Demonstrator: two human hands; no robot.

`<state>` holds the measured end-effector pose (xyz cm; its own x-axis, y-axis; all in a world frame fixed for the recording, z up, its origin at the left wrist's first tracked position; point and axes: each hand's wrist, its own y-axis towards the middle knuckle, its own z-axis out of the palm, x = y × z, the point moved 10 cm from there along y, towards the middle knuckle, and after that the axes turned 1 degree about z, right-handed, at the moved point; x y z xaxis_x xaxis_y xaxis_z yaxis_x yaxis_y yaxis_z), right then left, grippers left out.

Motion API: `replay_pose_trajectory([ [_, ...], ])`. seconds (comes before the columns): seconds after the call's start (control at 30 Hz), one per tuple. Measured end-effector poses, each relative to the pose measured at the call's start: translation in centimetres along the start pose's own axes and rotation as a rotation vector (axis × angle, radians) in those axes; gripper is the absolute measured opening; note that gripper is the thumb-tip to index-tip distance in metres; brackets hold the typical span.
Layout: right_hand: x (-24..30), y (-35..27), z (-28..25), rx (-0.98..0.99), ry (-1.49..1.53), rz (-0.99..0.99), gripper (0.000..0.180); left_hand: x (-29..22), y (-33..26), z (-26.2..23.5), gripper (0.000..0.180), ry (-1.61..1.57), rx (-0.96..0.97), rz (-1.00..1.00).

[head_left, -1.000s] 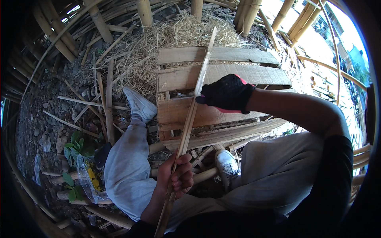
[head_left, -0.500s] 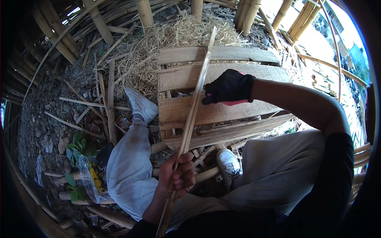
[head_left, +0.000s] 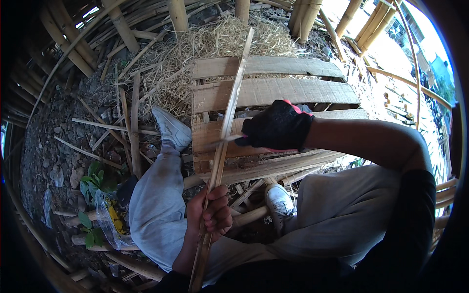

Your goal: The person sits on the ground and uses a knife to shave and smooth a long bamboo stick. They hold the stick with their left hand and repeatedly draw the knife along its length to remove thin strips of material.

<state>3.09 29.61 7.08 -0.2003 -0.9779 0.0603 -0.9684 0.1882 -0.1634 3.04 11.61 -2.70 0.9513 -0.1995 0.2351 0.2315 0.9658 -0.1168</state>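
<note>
- Bare left hand point(head_left: 211, 215) wraps tight around the long bamboo strip point(head_left: 225, 132), low by the lap.
- The strip runs up across the wooden pallet point(head_left: 273, 90) toward the straw pile point(head_left: 215, 44).
- Black-gloved right hand point(head_left: 277, 128) is fisted on a blade point(head_left: 222, 142), set against the strip's middle.
- A clear plastic bag with yellow inside point(head_left: 108, 219) lies left of the knee, among green leaves point(head_left: 95, 178).

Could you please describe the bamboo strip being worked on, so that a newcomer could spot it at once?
Start at the pale wooden slatted pallet on the straw-strewn ground. One long thin bamboo strip runs across its left side toward the person's lap. Unlike the loose strips lying on the ground, it is gripped low by the bare left hand and met midway by the black-gloved right hand.
</note>
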Motion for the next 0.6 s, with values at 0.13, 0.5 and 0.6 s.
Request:
replay_pose_trajectory([
  [0.13,-3.1,1.6,-0.2,-0.131,-0.105,-0.059,0.04,0.6,0.1,0.1,0.043,-0.052,-0.007,-0.018],
  [0.5,0.3,1.1,0.0,0.088,-0.019,0.069,0.038,-0.3,0.1,-0.1,0.044,0.01,-0.013,0.031],
  [0.6,-2.0,2.4,1.8,0.021,0.209,0.08,0.039,0.9,0.1,0.1,0.045,-0.032,0.041,-0.039],
])
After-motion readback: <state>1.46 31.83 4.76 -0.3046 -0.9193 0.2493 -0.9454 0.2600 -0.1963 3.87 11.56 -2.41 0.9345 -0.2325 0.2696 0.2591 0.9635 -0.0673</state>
